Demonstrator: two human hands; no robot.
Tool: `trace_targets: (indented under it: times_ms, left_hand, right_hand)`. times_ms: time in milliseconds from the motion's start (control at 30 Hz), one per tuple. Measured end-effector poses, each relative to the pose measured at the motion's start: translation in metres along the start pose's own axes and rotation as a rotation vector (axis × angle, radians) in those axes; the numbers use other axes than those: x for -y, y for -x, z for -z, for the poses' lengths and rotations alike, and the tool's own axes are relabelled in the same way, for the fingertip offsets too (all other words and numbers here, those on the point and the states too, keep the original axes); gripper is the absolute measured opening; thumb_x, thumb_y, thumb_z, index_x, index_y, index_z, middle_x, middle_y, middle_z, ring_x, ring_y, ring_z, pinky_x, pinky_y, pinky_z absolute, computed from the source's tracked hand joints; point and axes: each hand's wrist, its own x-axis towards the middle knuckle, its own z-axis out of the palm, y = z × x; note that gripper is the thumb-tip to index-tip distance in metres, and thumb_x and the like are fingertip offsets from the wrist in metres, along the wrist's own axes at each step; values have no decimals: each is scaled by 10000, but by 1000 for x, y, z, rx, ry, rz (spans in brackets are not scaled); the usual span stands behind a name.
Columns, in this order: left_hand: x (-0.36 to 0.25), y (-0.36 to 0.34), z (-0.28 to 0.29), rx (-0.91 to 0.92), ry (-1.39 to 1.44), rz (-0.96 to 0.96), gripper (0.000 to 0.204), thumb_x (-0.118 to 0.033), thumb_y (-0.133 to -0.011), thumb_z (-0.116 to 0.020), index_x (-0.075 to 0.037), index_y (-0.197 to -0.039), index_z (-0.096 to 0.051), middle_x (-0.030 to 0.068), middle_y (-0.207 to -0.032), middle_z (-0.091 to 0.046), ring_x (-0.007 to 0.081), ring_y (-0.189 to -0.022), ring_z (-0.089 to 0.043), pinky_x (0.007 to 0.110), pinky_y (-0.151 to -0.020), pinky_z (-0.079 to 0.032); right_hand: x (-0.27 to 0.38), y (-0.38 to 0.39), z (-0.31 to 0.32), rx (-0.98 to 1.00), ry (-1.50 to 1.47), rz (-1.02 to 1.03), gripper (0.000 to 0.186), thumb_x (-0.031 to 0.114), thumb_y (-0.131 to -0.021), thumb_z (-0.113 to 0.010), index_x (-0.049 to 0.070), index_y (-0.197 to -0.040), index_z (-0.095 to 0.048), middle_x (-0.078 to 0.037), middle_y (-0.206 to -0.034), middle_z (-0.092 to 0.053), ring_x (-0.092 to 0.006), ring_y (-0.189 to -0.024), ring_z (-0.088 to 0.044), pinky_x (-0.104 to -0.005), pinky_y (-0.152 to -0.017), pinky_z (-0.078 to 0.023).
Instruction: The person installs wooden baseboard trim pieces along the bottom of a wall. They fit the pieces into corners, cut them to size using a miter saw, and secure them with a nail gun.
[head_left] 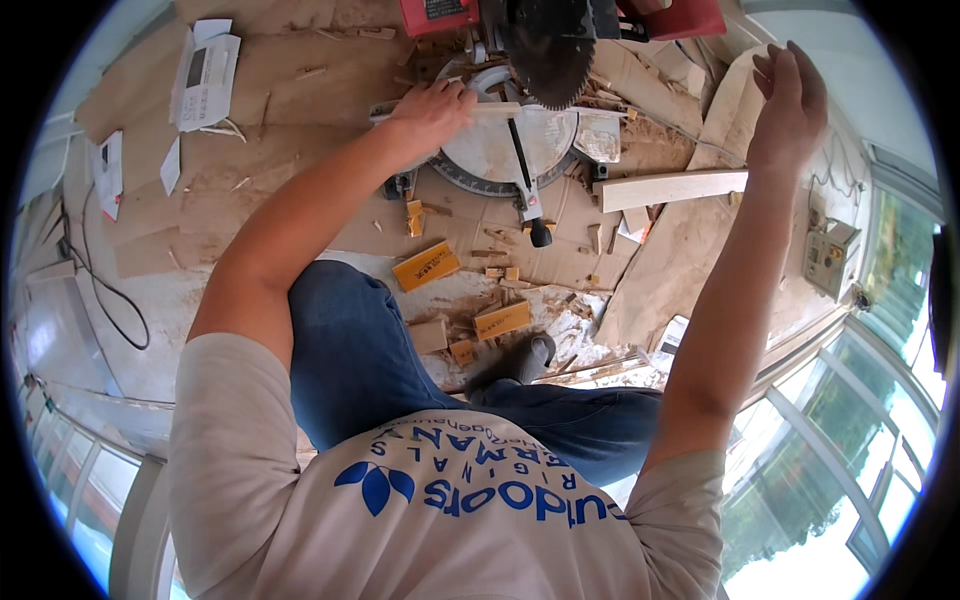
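Note:
My left hand (435,112) grips a pale wooden strip (497,109) lying across the metal base (470,150) of a mitre saw, left of the slot. The dark toothed blade (540,60) hangs above the strip, to the right of those fingers. My right hand (790,100) is raised at the upper right, away from the blade, with loosely bent fingers apart and nothing visible in them. A longer pale board (670,188) lies right of the saw base, below that hand.
Cardboard sheeting (280,190) covers the floor, strewn with wood scraps, orange offcuts (425,265) and papers (205,75). A black cable (105,290) loops at the left. A metal box (830,255) with wires stands by the right-hand windows. My legs are bent below the saw.

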Motion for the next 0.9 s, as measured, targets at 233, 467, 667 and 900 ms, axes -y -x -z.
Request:
trace_targets:
  times_ms: [233, 467, 667, 900]
  left_hand:
    - [3, -3, -3, 73, 62, 6, 309, -301, -1014, -556, -29, -1151, -506, 157, -1216, -570, 330, -1190, -566, 448, -917, -539]
    - [3, 3, -2, 34, 78, 45, 313, -295, -1006, -576, -20, -1136, -504, 155, -1204, -571, 333, -1183, -568, 448, -909, -549]
    - [7, 4, -11, -82, 27, -24, 313, -296, -990, -599, -20, -1105, -507, 138, -1169, -583, 319, -1155, -580, 433, -874, -563]
    - [3, -1, -4, -11, 29, -23, 314, -301, -988, -602, -21, -1096, -509, 128, -1176, -582, 317, -1155, -582, 442, -884, -558]
  right_hand:
    - [-170, 276, -23, 350, 412, -478, 536, 310, -994, -643, -14, -1395, -495, -215, -1294, -554, -294, -1071, -642, -416, -923, -534]
    - [-181, 353, -64, 583, 536, -590, 461, 297, -889, -699, 33, -1232, -538, -281, -1068, -663, -491, -991, -645, -553, -842, -522]
    - [-176, 362, -66, 558, 575, -615, 396, 284, -882, -699, 27, -1144, -550, -279, -944, -694, -499, -895, -662, -568, -785, -526]
    - [-176, 372, -68, 563, 510, -648, 441, 302, -902, -689, -3, -1180, -534, -307, -972, -677, -525, -933, -641, -578, -818, -508]
